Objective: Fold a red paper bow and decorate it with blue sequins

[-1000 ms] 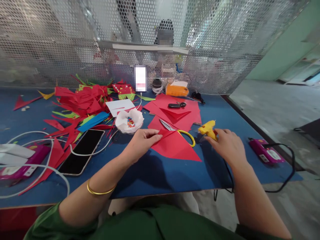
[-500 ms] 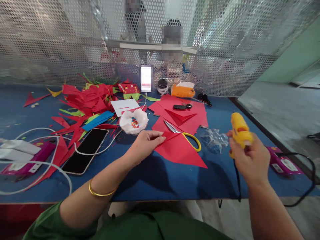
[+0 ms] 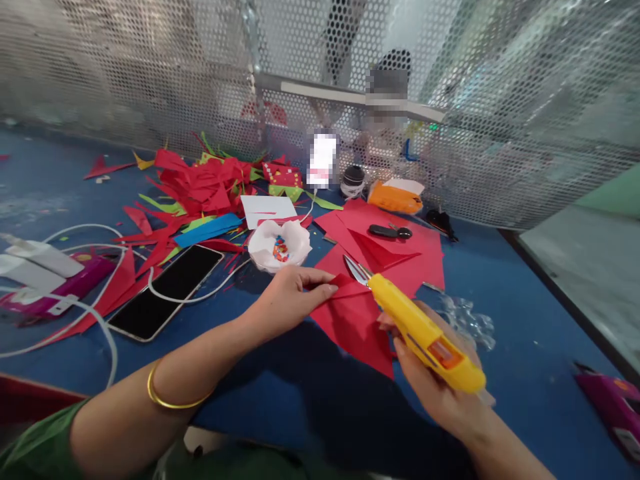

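Note:
My left hand (image 3: pixel 300 293) is closed in a pinch on a small folded piece of red paper (image 3: pixel 345 285), just above a larger red sheet (image 3: pixel 350 320). My right hand (image 3: pixel 440 373) is wrapped around a yellow hot glue gun (image 3: pixel 425 333), its nozzle pointing up and left towards the folded paper. Scissors (image 3: pixel 354 268) lie on the red sheets, their handles hidden behind the glue gun. Whether the nozzle touches the paper I cannot tell. Close to my left hand stands a white petal-shaped bowl (image 3: pixel 257 247) with small coloured bits in it.
A black-screened phone (image 3: pixel 165 293) and white cables lie at left beside a purple box (image 3: pixel 75 287). Red paper scraps (image 3: pixel 205 183) are heaped behind. Crumpled clear plastic (image 3: pixel 467 320) lies to the right, with another purple box (image 3: pixel 613 407) beyond. A perforated metal screen (image 3: pixel 175 80) borders the back.
My right hand has brought the glue gun left, from the table's right side to the folded paper. My left hand keeps its pinch. The camera view has turned and tilted.

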A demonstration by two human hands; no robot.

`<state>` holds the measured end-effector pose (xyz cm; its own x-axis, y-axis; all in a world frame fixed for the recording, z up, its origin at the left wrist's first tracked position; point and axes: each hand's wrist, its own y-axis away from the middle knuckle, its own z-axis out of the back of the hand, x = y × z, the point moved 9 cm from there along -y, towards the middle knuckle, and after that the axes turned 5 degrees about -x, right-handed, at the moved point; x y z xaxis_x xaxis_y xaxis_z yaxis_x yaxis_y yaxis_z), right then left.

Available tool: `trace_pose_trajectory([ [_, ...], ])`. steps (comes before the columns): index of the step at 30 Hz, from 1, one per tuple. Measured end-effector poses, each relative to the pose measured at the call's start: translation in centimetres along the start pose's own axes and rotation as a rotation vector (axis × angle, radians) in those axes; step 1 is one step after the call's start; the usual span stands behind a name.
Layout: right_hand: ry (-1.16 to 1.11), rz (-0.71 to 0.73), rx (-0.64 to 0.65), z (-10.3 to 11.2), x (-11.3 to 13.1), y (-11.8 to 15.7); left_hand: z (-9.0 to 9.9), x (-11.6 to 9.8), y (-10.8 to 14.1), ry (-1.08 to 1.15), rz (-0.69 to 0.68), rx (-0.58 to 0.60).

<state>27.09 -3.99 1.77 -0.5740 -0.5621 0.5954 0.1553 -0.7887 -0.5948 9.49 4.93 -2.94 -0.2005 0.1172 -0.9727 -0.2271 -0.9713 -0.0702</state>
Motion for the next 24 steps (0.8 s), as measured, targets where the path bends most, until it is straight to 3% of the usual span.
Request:
trace_pose_trajectory([
  [5, 0.109, 0.148, 0.015, -0.3, 1.3, -0.3, -0.3, 0.9, 0.1, 0.060, 0.073, 0.011],
  [24, 0.200, 0.199, 0.055, -1.4, 1.5, -0.4, -0.9, 0.6, 0.6, -0.065, 0.085, 0.085],
])
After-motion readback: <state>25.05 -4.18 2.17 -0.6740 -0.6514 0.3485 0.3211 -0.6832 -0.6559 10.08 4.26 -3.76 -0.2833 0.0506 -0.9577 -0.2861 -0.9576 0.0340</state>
